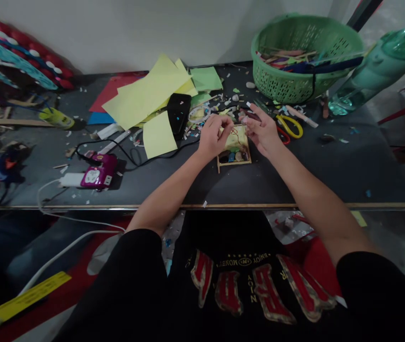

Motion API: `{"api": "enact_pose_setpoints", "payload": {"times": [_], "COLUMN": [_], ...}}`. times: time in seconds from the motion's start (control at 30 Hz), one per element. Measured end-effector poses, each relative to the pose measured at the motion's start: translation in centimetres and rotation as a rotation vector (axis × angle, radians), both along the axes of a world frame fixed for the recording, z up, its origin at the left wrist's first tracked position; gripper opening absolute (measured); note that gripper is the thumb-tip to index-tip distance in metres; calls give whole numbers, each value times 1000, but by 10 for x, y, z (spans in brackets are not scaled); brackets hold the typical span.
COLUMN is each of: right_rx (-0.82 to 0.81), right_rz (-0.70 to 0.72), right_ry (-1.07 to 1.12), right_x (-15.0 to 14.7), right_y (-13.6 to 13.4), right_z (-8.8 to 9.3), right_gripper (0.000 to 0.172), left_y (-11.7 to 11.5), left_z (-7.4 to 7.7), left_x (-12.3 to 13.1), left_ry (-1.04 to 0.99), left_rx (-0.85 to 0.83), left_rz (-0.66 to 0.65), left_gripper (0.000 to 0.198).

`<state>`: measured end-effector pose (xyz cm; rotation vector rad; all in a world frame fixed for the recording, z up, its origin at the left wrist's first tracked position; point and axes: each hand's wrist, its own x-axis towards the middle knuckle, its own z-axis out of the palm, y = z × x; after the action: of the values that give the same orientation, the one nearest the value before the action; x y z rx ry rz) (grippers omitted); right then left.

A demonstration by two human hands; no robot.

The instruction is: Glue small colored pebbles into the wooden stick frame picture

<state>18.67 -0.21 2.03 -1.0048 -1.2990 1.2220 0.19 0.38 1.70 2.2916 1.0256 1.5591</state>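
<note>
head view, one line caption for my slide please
Left hand and right hand at a small craft piece on a littered table, green basket beyond.

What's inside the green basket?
The green basket holds mixed stick-like pieces and a long dark-blue item. Whatever lies beneath them is covered; the basket's bottom can't be seen.

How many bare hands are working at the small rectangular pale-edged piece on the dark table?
2: the left hand near the piece's upper left corner, the right hand near its upper right.
</note>
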Motion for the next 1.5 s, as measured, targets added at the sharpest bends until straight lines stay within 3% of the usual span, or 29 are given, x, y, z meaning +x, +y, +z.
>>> {"api": "enact_pose_setpoints", "payload": {"times": [0.2, 0.33, 0.53, 0.8, 1.1, 1.27, 1.5], "right_rx": [1, -17, -4, -22, -12, -3, 47], "right_rz": [-2, 1, 82, 158, 220, 219, 156], "right_ry": [12, 44, 47, 99, 191, 171, 66], "right_x": [3, 4, 4, 6, 6, 7, 2], "right_y": [2, 1, -6, -8, -7, -6, -5], "right_z": [-2, -4, 2, 4, 4, 2, 1], "right_gripper": [98, 99, 100, 103, 95, 97, 109], "left_y": [10, 23, 41, 37, 47, 54, 39], "left_z": [-6, -11, -21, -18, -26, -33, -14], "left_x": [-6, -13, -20, -20, -24, -30, -32], "left_ry": [-196, -271, -359, -397, -339, -268, 37], "left_rx": [-201, -201, -243, -282, -262, -217, 45], "left_rz": [53, 116, 103, 127, 130, 138, 264], "left_gripper": [36, 36, 38, 43, 31, 34, 46]}}
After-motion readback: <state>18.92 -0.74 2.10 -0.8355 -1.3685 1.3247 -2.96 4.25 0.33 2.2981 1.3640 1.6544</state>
